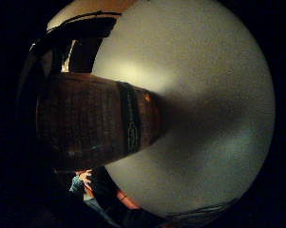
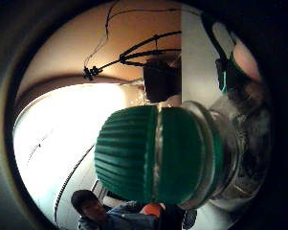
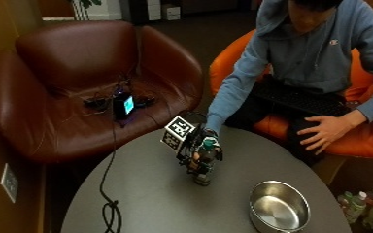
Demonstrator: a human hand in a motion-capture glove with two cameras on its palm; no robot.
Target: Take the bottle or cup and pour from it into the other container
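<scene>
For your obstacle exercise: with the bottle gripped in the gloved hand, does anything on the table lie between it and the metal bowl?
Nothing visible does. The right hand grips the bottle, upright on the table. The bowl sits apart, with bare tabletop between them. The black cable lies on the other side.

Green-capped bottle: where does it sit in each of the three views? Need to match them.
Outside view: bottle upright on the round grey table, gripped by the gloved right hand, apart from the steel bowl.
Thumb side palm view: its green cap fills the middle.
Little finger side palm view: its dark labelled body lies against the table.
Shared landmark: the grey table.
</scene>
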